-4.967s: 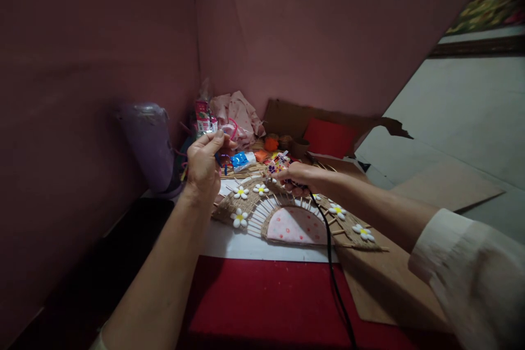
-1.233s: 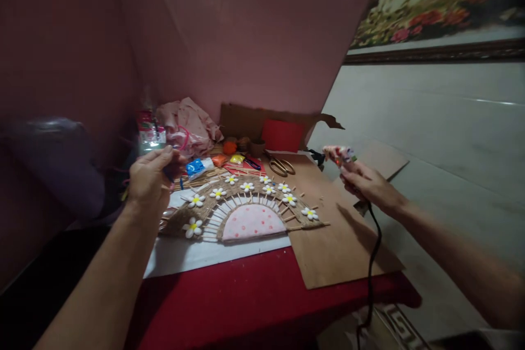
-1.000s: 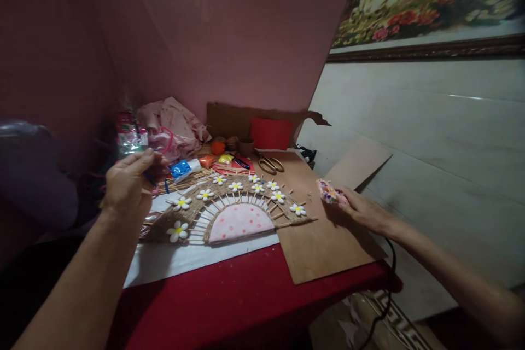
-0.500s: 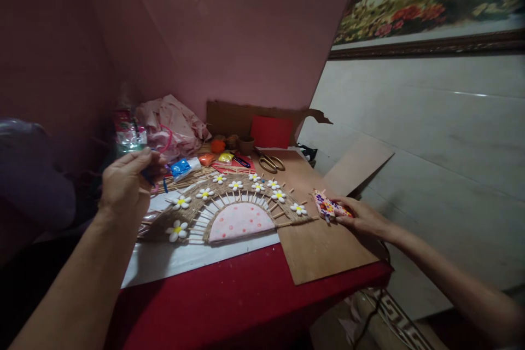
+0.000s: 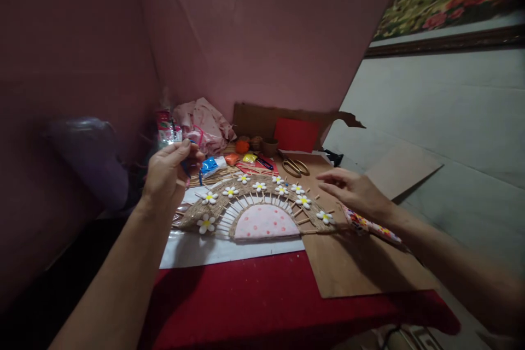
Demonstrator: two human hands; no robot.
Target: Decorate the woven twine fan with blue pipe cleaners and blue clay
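A half-round woven fan piece point(image 5: 250, 208) with stick ribs, white flowers and a pink dotted centre lies on a white sheet. My left hand point(image 5: 168, 178) is raised over its left end, fingers pinched on a small blue thing I cannot name. My right hand point(image 5: 353, 191) hovers empty over the fan's right end, fingers spread. The flower-patterned glue gun point(image 5: 371, 225) lies on the brown cardboard point(image 5: 353, 262) under my right wrist.
Gold scissors point(image 5: 295, 165), a red card point(image 5: 296, 134), small pots, a blue packet point(image 5: 209, 165) and pink cloth point(image 5: 205, 120) crowd the table's back. Pink boards wall the left and rear. A purple bag point(image 5: 90, 158) stands at left. The red tablecloth point(image 5: 246, 301) covers the front.
My right hand set the glue gun down on the cardboard, let go and moved left toward the fan. My left hand kept its pinch.
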